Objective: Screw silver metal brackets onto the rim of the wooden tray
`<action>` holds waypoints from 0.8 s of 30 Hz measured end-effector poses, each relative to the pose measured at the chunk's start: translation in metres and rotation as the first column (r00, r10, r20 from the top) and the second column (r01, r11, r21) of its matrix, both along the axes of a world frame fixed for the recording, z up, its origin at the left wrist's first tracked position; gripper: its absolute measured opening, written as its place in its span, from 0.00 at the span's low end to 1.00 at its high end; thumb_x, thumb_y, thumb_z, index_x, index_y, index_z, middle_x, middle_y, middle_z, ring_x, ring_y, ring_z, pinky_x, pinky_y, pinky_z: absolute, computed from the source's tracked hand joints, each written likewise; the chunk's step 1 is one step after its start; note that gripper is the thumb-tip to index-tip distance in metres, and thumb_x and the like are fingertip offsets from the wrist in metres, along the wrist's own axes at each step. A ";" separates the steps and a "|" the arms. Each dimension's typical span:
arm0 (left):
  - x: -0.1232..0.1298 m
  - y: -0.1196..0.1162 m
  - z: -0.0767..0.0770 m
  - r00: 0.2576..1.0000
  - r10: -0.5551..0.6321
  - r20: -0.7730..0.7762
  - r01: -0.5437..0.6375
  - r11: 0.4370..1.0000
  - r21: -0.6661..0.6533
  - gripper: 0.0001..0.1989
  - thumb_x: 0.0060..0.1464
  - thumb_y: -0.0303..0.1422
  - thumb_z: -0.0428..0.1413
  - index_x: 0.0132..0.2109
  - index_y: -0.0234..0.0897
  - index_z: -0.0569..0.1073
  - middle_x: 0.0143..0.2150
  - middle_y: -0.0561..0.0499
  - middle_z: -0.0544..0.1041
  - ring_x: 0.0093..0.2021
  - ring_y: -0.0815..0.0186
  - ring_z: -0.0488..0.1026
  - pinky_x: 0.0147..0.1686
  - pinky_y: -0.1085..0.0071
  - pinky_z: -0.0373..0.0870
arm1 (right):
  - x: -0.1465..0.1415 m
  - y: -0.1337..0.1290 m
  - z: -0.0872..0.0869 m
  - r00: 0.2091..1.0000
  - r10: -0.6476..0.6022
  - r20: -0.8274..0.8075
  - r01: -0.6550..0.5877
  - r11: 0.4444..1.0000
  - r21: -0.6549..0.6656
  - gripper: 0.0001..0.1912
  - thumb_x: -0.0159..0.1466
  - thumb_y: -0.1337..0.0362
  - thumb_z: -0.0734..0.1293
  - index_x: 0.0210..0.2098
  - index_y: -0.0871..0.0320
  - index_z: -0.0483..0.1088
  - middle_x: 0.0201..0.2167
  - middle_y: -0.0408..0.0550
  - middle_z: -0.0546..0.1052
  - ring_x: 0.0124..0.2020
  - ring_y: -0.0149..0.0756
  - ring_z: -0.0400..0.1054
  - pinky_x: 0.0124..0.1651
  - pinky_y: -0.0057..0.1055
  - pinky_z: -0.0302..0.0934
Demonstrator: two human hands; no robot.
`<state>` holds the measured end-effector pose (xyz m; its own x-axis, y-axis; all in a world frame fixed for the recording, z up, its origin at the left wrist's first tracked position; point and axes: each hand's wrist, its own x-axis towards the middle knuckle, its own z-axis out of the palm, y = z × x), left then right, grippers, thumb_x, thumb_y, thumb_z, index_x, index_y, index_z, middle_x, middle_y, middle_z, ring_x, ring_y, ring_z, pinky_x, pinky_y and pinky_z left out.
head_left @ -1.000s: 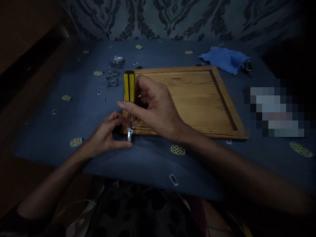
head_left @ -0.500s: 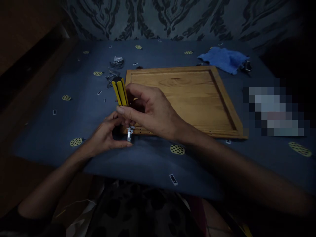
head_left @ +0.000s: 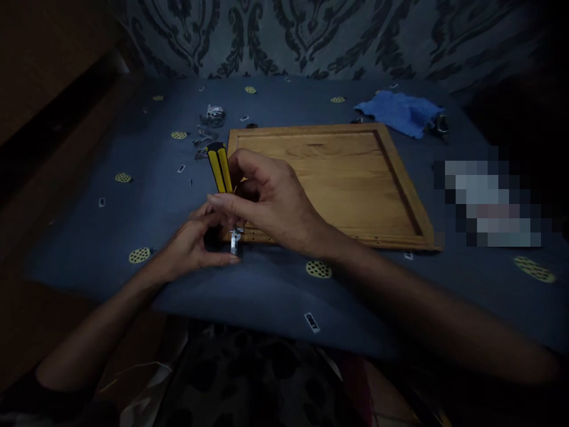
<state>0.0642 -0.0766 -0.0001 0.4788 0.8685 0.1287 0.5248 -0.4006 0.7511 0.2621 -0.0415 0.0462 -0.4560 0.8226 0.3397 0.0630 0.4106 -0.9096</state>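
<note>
My right hand [head_left: 275,201] grips a screwdriver [head_left: 219,169] with a yellow and black handle, which stands nearly upright. Its tip points down at a metal hinge [head_left: 235,242] on the near left corner of a wooden cabinet door [head_left: 347,172]. Thumb and fingers of my left hand [head_left: 191,243] close around the hinge, the thumb at its near end. The screw under the tip is hidden by my fingers. The framed door lies flat, with small holes along its near edge.
Several loose metal hinges [head_left: 213,115] lie on the blue patterned cloth [head_left: 160,207] behind my left hand. A blue rag [head_left: 402,112] sits at the back right, beside a small dark object [head_left: 441,123]. A blurred-out patch [head_left: 493,201] covers something on the right.
The screwdriver handle has turned a little in my right hand and tilts slightly differently. My left hand stays at the hinge. The whole view has shifted slightly.
</note>
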 end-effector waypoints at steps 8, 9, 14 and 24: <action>-0.002 0.000 0.000 0.999 -0.018 -0.037 0.019 0.999 0.026 0.25 0.50 0.52 0.67 0.46 0.40 0.75 0.52 0.47 0.74 0.54 0.54 0.71 0.56 0.55 0.71 | 0.000 -0.003 -0.002 0.997 -0.066 -0.041 0.067 0.998 0.020 0.15 0.64 0.58 0.73 0.31 0.53 0.62 0.32 0.40 0.72 0.33 0.33 0.71 0.30 0.30 0.72; -0.002 0.000 0.000 0.999 -0.020 -0.042 0.021 0.999 0.028 0.24 0.50 0.52 0.67 0.45 0.40 0.74 0.51 0.47 0.74 0.53 0.55 0.71 0.55 0.56 0.71 | 0.000 -0.003 -0.001 0.995 -0.084 -0.048 0.085 0.996 0.015 0.15 0.65 0.57 0.73 0.32 0.53 0.63 0.33 0.40 0.73 0.33 0.33 0.72 0.30 0.30 0.72; -0.003 0.000 0.000 1.000 -0.017 -0.017 0.018 0.999 0.026 0.25 0.50 0.52 0.68 0.45 0.39 0.75 0.45 0.48 0.72 0.49 0.57 0.70 0.52 0.58 0.70 | 0.002 -0.001 0.004 0.984 -0.141 -0.111 0.144 0.990 0.014 0.16 0.66 0.49 0.72 0.37 0.52 0.66 0.35 0.41 0.73 0.33 0.32 0.72 0.30 0.29 0.73; -0.002 -0.001 0.002 1.000 -0.013 -0.005 0.014 1.000 0.012 0.24 0.50 0.52 0.68 0.45 0.40 0.75 0.44 0.50 0.72 0.49 0.58 0.70 0.51 0.60 0.70 | 0.007 0.009 -0.005 0.986 -0.160 0.045 0.159 0.987 0.039 0.12 0.66 0.55 0.72 0.32 0.53 0.66 0.32 0.42 0.73 0.33 0.34 0.69 0.32 0.31 0.69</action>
